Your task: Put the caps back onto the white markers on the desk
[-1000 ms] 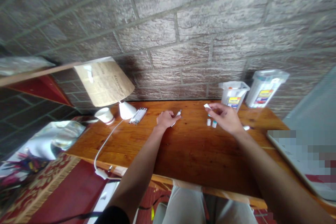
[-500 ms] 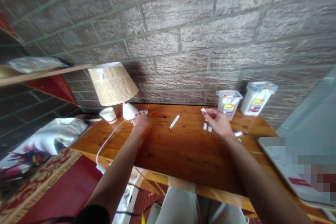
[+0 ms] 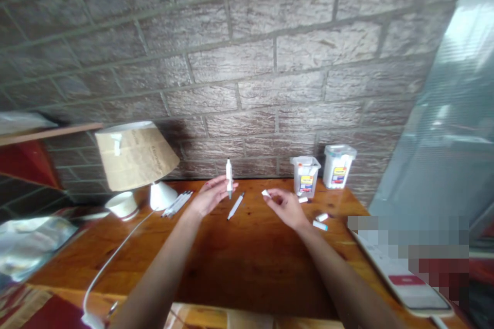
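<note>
My left hand [image 3: 211, 195] holds a white marker [image 3: 229, 175] upright above the table, its dark tip pointing up. A small white cap [image 3: 265, 193] is pinched between the thumb and fingers of my right hand [image 3: 286, 206], to the right of the marker and apart from it. Between and below my hands, a second white marker [image 3: 235, 206] lies slanted on the wood. Several more markers [image 3: 177, 204] lie side by side left of my left hand. Loose caps, one white [image 3: 321, 217] and one blue-ended [image 3: 320, 225], rest right of my right wrist.
Two clear plastic containers with labels, one open [image 3: 305, 177] and one lidded [image 3: 338, 167], stand by the brick wall. A table lamp [image 3: 137, 157] and a paper cup [image 3: 122, 206] are at left, with the lamp's cord [image 3: 116, 257] crossing the table. A tablet-like device [image 3: 405, 280] lies at right.
My left hand has come away from the lamp base and raised a marker. My right hand, still holding the cap, has moved closer to my left hand. The camera view has shifted.
</note>
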`<state>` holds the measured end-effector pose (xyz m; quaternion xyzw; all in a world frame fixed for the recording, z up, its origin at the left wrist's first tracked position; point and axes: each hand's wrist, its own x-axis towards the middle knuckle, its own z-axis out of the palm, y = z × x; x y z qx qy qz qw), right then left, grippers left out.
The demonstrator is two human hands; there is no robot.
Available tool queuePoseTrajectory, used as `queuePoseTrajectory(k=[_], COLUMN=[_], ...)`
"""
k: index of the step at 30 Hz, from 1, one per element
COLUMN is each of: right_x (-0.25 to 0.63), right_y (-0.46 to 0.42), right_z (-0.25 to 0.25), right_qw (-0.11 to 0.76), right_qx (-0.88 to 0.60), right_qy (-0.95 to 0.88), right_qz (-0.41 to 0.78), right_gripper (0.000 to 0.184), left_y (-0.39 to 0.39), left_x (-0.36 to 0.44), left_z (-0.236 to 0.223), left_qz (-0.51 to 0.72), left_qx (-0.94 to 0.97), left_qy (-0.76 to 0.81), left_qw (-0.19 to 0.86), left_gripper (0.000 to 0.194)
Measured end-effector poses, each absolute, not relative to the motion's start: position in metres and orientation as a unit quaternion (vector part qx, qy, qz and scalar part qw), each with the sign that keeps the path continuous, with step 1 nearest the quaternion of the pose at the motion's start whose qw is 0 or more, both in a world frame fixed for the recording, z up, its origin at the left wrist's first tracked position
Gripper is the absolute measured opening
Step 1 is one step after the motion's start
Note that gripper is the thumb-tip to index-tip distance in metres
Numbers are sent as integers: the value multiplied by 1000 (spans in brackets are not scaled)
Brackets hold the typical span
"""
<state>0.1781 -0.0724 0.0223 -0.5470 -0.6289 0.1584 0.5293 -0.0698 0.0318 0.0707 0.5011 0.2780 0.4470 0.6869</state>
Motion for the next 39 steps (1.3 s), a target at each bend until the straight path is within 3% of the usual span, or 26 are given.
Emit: queuePoseTrajectory(k=[4, 12, 24, 39], right_x=[168, 159, 159, 156], right_y=[-73, -80, -83, -83], right_z=[19, 26, 28, 29], right_qw=[513, 501, 495, 516], right_qx=[-532, -522, -506, -520], right_qy=[-653, -673, -692, -664], right_qz=[163, 153, 140, 151], right_gripper=[23, 22, 15, 21], left_y=[23, 16, 16, 14], left_x=[-33, -27, -21, -23], left_z=[52, 29, 29, 30], left_qz=[492, 454, 475, 483], left_qx=[388, 372, 361, 403], left_qy=[172, 180, 174, 161], left_qw=[760, 789, 784, 760], left_gripper=[14, 14, 15, 23])
